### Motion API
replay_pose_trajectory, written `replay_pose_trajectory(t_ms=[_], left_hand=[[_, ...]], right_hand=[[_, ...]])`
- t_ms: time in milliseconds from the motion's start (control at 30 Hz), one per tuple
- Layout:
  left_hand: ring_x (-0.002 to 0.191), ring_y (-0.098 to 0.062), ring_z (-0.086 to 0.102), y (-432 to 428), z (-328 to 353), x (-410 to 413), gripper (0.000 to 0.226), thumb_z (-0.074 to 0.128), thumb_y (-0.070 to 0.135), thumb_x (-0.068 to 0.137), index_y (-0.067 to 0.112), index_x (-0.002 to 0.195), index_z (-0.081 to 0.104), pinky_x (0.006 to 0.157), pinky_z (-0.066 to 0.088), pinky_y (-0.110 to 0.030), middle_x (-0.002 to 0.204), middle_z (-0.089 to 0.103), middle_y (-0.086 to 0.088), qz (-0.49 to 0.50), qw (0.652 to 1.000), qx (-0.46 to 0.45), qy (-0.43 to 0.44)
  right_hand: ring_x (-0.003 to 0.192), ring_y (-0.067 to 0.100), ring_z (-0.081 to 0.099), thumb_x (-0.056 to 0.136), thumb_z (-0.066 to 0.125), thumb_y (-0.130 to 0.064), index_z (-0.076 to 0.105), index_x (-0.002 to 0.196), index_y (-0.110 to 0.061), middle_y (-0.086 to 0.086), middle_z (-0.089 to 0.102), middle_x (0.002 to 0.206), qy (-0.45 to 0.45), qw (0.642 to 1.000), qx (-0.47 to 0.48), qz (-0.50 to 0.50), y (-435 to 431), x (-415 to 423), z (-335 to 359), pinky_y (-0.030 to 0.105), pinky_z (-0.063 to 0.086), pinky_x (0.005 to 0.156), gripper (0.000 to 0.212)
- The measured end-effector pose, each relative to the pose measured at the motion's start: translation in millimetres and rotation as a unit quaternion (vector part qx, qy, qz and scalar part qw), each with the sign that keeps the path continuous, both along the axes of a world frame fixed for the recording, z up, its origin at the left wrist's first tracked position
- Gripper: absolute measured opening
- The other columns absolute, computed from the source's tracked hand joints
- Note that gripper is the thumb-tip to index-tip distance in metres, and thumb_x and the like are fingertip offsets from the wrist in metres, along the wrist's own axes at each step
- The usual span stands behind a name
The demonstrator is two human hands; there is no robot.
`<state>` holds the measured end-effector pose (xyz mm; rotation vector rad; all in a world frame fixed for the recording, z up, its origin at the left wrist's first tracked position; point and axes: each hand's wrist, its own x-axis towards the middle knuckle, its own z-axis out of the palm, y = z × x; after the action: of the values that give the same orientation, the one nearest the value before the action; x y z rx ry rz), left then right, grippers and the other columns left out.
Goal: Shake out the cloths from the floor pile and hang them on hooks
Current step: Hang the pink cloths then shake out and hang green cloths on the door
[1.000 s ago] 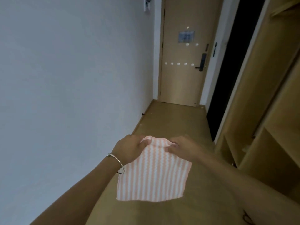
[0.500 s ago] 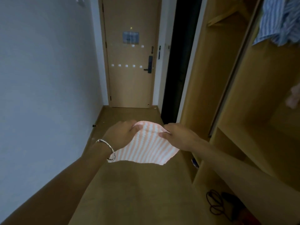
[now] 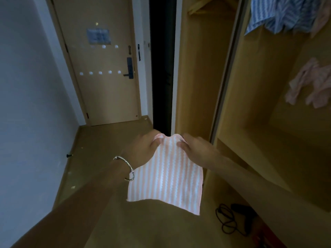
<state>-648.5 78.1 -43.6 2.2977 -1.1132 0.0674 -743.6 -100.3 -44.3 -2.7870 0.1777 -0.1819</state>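
A pink and white striped cloth (image 3: 167,178) hangs flat in front of me above the floor. My left hand (image 3: 143,149) pinches its top left corner, and my right hand (image 3: 195,149) pinches the top right corner. A silver bangle sits on my left wrist. Inside the open wardrobe at the right, blue striped cloths (image 3: 284,13) hang at the top and a pink cloth (image 3: 311,83) hangs lower on the back wall. The hooks themselves are hidden by the cloths.
The wooden wardrobe (image 3: 250,104) stands close on my right with its shelf edge beside my right arm. A black cable (image 3: 227,219) and a dark object lie in its bottom compartment. A closed door (image 3: 105,68) ends the narrow corridor; a white wall runs along my left.
My view has turned right toward the wardrobe, bringing the hanging cloths into sight. The pink cloth flapped up and has dropped back down to hang open; both hands kept their hold.
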Motion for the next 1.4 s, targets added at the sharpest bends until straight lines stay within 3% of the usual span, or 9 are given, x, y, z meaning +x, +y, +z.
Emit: replay_pose_trajectory(t_ms=[133, 233, 333, 433, 600, 867, 1000, 1167, 1400], left_hand=[[0.081, -0.01, 0.054, -73, 5, 34, 0.019, 0.036, 0.029, 0.1, 0.025, 0.105, 0.054, 0.064, 0.034, -0.013, 0.09, 0.06, 0.008, -0.017, 0.999, 0.019, -0.028], [0.078, -0.007, 0.055, -134, 20, 58, 0.02, 0.033, 0.034, 0.101, 0.027, 0.103, 0.052, 0.07, 0.041, -0.024, 0.087, 0.059, 0.009, -0.04, 0.998, 0.027, -0.045], [0.09, -0.016, 0.06, -196, 39, 75, 0.03, 0.037, 0.044, 0.098, 0.03, 0.123, 0.048, 0.081, 0.048, -0.037, 0.101, 0.065, 0.005, -0.045, 0.995, 0.041, -0.084], [0.099, -0.016, 0.058, -258, 50, 74, 0.043, 0.044, 0.056, 0.09, 0.034, 0.128, 0.044, 0.078, 0.046, -0.032, 0.11, 0.062, 0.008, -0.051, 0.99, 0.078, -0.103], [0.09, -0.025, 0.06, -342, 48, 79, 0.032, 0.037, 0.054, 0.094, 0.025, 0.087, 0.047, 0.059, 0.033, -0.032, 0.088, 0.064, 0.0, -0.086, 0.973, 0.105, -0.184], [0.092, -0.032, 0.062, -475, 49, 75, 0.033, 0.036, 0.048, 0.096, 0.02, 0.088, 0.051, 0.07, 0.045, -0.036, 0.093, 0.067, -0.011, -0.223, 0.963, 0.034, -0.146], [0.095, -0.027, 0.059, -543, 50, 59, 0.038, 0.034, 0.043, 0.099, 0.014, 0.104, 0.058, 0.064, 0.027, -0.025, 0.1, 0.065, -0.008, -0.288, 0.95, -0.004, -0.123], [0.09, -0.028, 0.06, -641, 57, 49, 0.031, 0.04, 0.038, 0.098, 0.014, 0.095, 0.058, 0.074, 0.045, -0.035, 0.096, 0.064, -0.009, -0.376, 0.919, -0.065, -0.104], [0.087, -0.025, 0.064, -748, 67, 16, 0.027, 0.042, 0.038, 0.097, 0.028, 0.119, 0.053, 0.074, 0.049, -0.035, 0.093, 0.068, -0.005, -0.502, 0.853, -0.124, -0.067]], right_hand=[[0.092, 0.014, 0.059, 0.104, 0.029, -0.039, 0.048, 0.124, -0.017, 0.0, 0.062, 0.107, -0.034, 0.999, -0.005, -0.009, -67, 31, 0, 0.027, 0.044, 0.075, 0.035], [0.086, 0.021, 0.061, 0.103, 0.029, -0.04, 0.051, 0.111, -0.016, 0.003, 0.064, 0.097, -0.064, 0.997, 0.0, -0.039, -128, 55, 7, 0.033, 0.045, 0.07, 0.033], [0.089, 0.029, 0.061, 0.101, 0.03, -0.044, 0.05, 0.102, -0.017, 0.009, 0.065, 0.096, -0.082, 0.993, 0.017, -0.084, -189, 70, 15, 0.04, 0.049, 0.075, 0.033], [0.095, 0.031, 0.061, 0.101, 0.03, -0.044, 0.052, 0.107, -0.014, 0.011, 0.066, 0.103, -0.1, 0.987, 0.031, -0.118, -242, 72, 23, 0.04, 0.048, 0.08, 0.038], [0.1, 0.033, 0.061, 0.102, 0.031, -0.04, 0.053, 0.113, -0.013, 0.013, 0.066, 0.109, -0.102, 0.981, 0.015, -0.162, -312, 61, 27, 0.034, 0.042, 0.075, 0.037], [0.099, 0.031, 0.061, 0.102, 0.032, -0.038, 0.052, 0.106, -0.013, 0.013, 0.065, 0.106, -0.085, 0.955, 0.018, -0.283, -401, 31, 13, 0.033, 0.042, 0.08, 0.033], [0.096, 0.02, 0.062, 0.099, 0.035, -0.045, 0.051, 0.099, -0.022, 0.0, 0.064, 0.098, -0.119, 0.927, 0.067, -0.348, -449, 6, 9, 0.033, 0.045, 0.085, 0.028], [0.117, 0.003, 0.047, 0.093, 0.039, -0.06, 0.047, 0.127, -0.034, -0.015, 0.054, 0.124, -0.162, 0.896, 0.07, -0.408, -505, -34, 25, 0.026, 0.034, 0.102, 0.044], [0.104, 0.017, 0.06, 0.095, 0.045, -0.051, 0.048, 0.126, -0.019, 0.002, 0.063, 0.112, -0.092, 0.842, 0.001, -0.532, -558, -60, 58, 0.028, 0.042, 0.082, 0.045]])
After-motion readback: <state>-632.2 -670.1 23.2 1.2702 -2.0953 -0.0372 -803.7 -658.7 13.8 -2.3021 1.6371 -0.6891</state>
